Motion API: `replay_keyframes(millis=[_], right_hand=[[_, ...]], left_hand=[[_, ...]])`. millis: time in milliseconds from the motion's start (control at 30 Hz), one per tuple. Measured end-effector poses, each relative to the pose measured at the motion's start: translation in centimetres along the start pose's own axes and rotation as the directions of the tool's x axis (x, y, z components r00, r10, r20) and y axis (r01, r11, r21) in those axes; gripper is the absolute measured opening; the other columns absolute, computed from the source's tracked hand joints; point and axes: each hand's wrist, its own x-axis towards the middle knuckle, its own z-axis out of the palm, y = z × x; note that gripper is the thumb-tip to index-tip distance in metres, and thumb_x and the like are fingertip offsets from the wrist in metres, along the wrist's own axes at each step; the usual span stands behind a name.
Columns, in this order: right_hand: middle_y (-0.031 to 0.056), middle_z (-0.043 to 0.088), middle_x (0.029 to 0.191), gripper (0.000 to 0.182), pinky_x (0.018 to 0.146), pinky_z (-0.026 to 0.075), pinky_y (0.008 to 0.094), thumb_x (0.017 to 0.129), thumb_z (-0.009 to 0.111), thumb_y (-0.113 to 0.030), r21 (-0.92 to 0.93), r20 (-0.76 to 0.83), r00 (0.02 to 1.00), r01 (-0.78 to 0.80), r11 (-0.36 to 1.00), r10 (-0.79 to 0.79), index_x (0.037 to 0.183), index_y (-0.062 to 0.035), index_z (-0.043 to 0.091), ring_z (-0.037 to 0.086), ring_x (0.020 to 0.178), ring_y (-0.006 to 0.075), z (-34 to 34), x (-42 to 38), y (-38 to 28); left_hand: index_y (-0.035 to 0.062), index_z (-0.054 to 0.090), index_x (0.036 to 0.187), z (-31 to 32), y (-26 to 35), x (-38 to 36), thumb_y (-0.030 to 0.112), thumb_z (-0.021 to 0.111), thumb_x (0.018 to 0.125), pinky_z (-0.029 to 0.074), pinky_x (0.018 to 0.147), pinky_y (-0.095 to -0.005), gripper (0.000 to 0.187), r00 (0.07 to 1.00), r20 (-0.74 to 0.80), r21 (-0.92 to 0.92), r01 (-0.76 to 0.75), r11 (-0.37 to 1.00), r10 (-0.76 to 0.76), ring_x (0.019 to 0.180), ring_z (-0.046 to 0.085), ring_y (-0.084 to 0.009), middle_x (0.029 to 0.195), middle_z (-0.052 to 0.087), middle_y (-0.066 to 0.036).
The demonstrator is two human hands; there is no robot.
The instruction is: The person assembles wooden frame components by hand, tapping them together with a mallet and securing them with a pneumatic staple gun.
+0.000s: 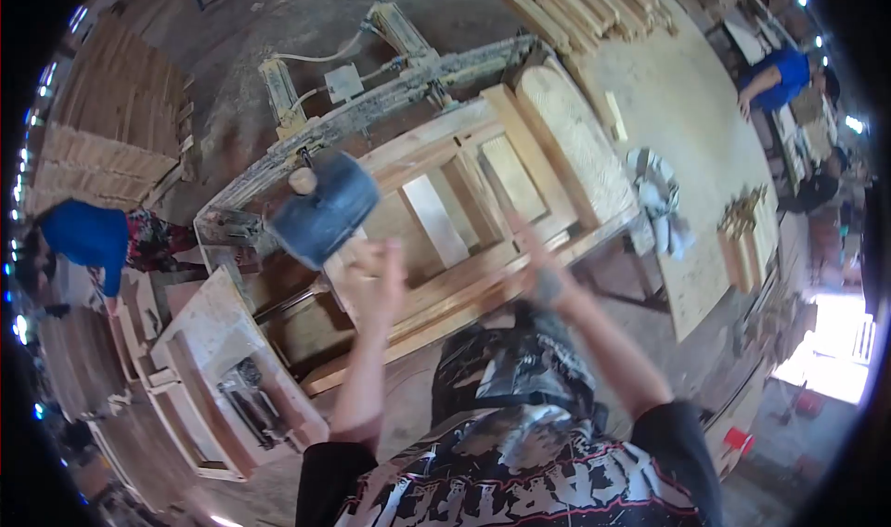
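Note:
A mallet with a dark, bulky head (pixel 325 209) is raised over the left part of a wooden frame (pixel 501 109). My left hand (pixel 373 272) is just below the mallet head, blurred, its fingers bent round what looks like the handle. My right hand (pixel 540 269) is over the near rail of the frame, fingers apart and pointing forward, with nothing in it. The frame has slats and panels and lies in a metal clamping press (pixel 343 118). A metal rod (pixel 292 301) runs beneath the mallet.
Stacked boards (pixel 111 118) stand at the left, near a person in blue (pixel 83 239). A plywood table (pixel 687 109) on the right bears wood strips (pixel 742 239) and a cloth (pixel 661 202). Another person in blue (pixel 780 79) is farther right. Door-like frames (pixel 200 378) lie at lower left.

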Motion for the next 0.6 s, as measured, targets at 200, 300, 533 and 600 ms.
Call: replay_keyframes(millis=[200,300,533,600], right_hand=[[0.0096,0.068,0.076,0.036,0.064,0.052,0.0326,0.083,0.077,-0.025,0.224,0.331,0.908,-0.342,0.913,0.258,0.104,0.0015,0.064,0.066,0.069,0.0168,-0.5,0.1,-8.7],[0.0035,0.062,0.067,0.025,0.056,0.048,0.0285,0.086,0.074,-0.021,0.347,0.294,0.891,-0.438,0.829,0.347,0.093,0.0015,0.065,0.057,0.060,0.0095,-0.8,-1.5,-7.0],[-0.0064,0.049,0.062,0.018,0.045,0.032,0.0226,0.091,0.070,-0.021,0.364,-0.190,0.877,-0.354,0.862,0.440,0.086,-0.0049,0.063,0.042,0.052,0.0031,-6.4,-3.3,3.4],[-0.0079,0.048,0.062,0.017,0.043,0.031,0.0207,0.093,0.068,-0.023,0.506,-0.329,0.758,-0.362,0.783,0.563,0.088,-0.0072,0.063,0.043,0.051,0.0027,-9.1,-2.5,8.3]], left_hand=[[0.0001,0.066,0.096,8.9,-0.2,-2.0,0.020,0.067,0.092,0.051,0.076,-0.0301,0.021,0.932,0.274,-0.507,-0.068,0.859,0.236,0.086,0.065,-0.0165,0.094,0.068,-0.009],[0.0015,0.066,0.105,6.3,-1.6,-1.3,0.019,0.071,0.088,0.051,0.082,-0.0335,0.025,0.830,0.397,-0.126,-0.374,0.919,0.392,0.094,0.066,-0.0200,0.103,0.068,-0.012],[0.0004,0.067,0.106,-23.9,-15.6,0.1,0.025,0.057,0.097,0.048,0.095,-0.0357,0.028,0.532,-0.752,0.415,-0.078,0.907,0.390,0.100,0.063,-0.0263,0.102,0.067,-0.013],[0.0005,0.063,0.115,-28.8,-15.9,-4.5,0.026,0.057,0.096,0.049,0.092,-0.0398,0.032,0.433,-0.864,0.434,0.376,0.819,0.259,0.104,0.062,-0.0336,0.110,0.064,-0.019]])
